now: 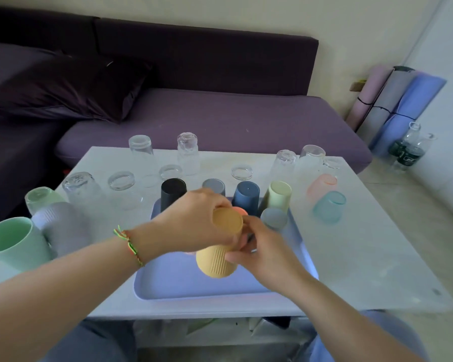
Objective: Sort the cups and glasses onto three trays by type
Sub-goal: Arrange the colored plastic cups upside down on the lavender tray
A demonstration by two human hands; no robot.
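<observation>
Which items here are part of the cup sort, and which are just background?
In the job:
yellow ribbed cup, held by left hand and right hand
lavender tray
dark blue cup
black cup
clear glasses
mint mug

Lying about:
purple sofa
rolled mats
bottles on the floor

An orange cup (239, 210) hides behind the yellow cup (219, 246); green mug (13, 244) cut off left

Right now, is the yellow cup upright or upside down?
Upside down, tilted: the yellow cup's closed base faces up, held by both the left hand and right hand.
</observation>
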